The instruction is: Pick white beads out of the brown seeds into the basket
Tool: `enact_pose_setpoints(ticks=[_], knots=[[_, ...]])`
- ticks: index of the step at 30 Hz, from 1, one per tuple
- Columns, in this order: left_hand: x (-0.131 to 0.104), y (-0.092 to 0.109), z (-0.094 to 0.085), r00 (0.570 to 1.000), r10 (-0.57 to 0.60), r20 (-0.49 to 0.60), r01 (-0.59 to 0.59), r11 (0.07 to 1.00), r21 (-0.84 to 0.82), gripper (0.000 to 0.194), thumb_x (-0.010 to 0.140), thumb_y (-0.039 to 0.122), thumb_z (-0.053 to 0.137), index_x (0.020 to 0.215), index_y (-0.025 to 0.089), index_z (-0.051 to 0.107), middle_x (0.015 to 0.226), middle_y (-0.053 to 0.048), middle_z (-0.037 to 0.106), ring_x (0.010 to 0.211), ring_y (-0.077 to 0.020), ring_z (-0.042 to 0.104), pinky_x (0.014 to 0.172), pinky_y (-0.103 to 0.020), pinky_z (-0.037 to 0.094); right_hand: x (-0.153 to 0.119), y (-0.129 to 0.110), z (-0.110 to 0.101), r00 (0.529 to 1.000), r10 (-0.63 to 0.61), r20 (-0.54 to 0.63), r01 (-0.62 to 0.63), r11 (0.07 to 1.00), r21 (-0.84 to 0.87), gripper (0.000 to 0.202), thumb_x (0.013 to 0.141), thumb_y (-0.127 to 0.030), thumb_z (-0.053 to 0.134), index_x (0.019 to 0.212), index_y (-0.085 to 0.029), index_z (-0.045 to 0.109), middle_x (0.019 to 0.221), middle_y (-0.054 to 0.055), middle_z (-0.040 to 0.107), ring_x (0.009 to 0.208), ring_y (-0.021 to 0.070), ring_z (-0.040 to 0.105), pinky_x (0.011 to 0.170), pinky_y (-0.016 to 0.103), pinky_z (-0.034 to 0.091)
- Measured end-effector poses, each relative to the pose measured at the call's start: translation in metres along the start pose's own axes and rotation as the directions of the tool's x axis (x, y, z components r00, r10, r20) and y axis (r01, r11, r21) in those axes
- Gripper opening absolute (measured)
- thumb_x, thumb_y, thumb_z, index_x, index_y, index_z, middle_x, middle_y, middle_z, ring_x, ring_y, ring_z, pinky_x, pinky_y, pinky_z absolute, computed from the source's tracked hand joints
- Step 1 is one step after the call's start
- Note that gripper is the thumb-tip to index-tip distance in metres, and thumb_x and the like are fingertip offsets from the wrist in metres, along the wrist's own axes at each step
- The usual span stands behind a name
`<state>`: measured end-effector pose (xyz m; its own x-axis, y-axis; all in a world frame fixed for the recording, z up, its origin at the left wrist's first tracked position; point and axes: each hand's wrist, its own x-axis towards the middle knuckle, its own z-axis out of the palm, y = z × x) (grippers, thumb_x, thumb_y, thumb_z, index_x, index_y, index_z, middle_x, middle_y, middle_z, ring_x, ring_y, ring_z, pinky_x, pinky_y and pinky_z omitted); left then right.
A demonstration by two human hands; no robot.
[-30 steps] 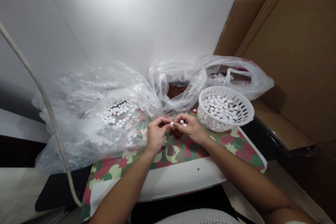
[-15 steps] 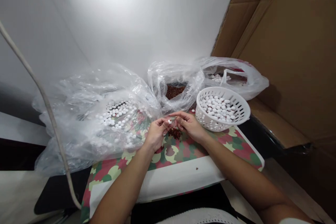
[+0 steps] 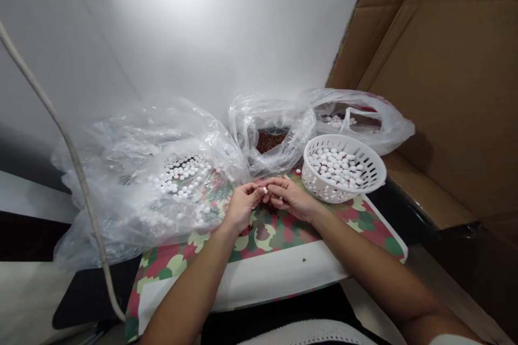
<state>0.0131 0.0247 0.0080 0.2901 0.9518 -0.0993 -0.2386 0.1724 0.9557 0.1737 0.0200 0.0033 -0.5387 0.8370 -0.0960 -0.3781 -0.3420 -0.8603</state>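
**Two hands pinch one small white bead above the patterned cloth**

The left hand (image 3: 239,207) and the right hand (image 3: 292,198) meet fingertip to fingertip, and between them sits one white bead (image 3: 265,190). Both hands are closed into a pinch on it; the other fingers are curled in. Whether the right palm hides more pieces, I cannot tell.

Just under the fingers a small dark red heap (image 3: 270,207) lies on the camouflage cloth (image 3: 283,232). Just beyond the right hand stands the white perforated basket (image 3: 343,167), full of white beads. Beyond the left hand spreads a large clear plastic bag (image 3: 162,172) with more white beads, and ahead of both hands is a smaller bag of reddish-brown pieces (image 3: 270,137).

To do this well, I think the pinch should be light and held low over the cloth, so a slipped bead does not roll away.
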Motion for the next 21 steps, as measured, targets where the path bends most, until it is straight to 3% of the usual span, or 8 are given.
enact_pose_setpoints(ticks=[4,13,21], knots=[[0.0003,-0.0035,-0.0026,1.000,0.021,0.003,-0.022,0.997,0.070,0.053,0.063,0.056,0.082,0.074,0.008,0.060,0.065,-0.008,0.053,0.054,-0.0092,0.041,0.051,-0.017,0.026,-0.0003,-0.0004,-0.0017,0.998,0.060,0.002,-0.060,0.997,0.044,0.045,0.074,-0.038,0.068,0.107,-0.012,0.051,0.078,0.003,0.057,0.048,-0.0028,0.032,0.042,0.011,0.013],[-0.0022,-0.0026,-0.0011,1.000,0.031,-0.004,-0.031,0.998,0.048,0.052,0.062,0.053,0.084,0.075,0.008,0.061,0.067,-0.009,0.055,0.055,-0.0103,0.043,0.052,-0.018,0.028,0.0002,0.0026,0.0007,0.993,0.083,-0.080,-0.078,0.995,0.062,0.046,0.068,-0.032,0.073,0.103,-0.010,0.054,0.074,0.002,0.056,0.047,-0.0037,0.034,0.039,0.010,0.014],[-0.0036,0.0019,0.0016,0.998,-0.030,0.048,0.032,0.998,-0.054,0.055,0.066,0.057,0.080,0.073,0.009,0.054,0.061,-0.006,0.048,0.049,-0.0061,0.027,0.048,-0.017,0.019,-0.0006,0.0011,-0.0005,0.998,-0.013,0.062,0.008,0.997,0.079,0.053,0.083,-0.049,0.055,0.124,-0.017,0.046,0.079,0.003,0.056,0.046,-0.0022,0.032,0.040,0.012,0.015]])
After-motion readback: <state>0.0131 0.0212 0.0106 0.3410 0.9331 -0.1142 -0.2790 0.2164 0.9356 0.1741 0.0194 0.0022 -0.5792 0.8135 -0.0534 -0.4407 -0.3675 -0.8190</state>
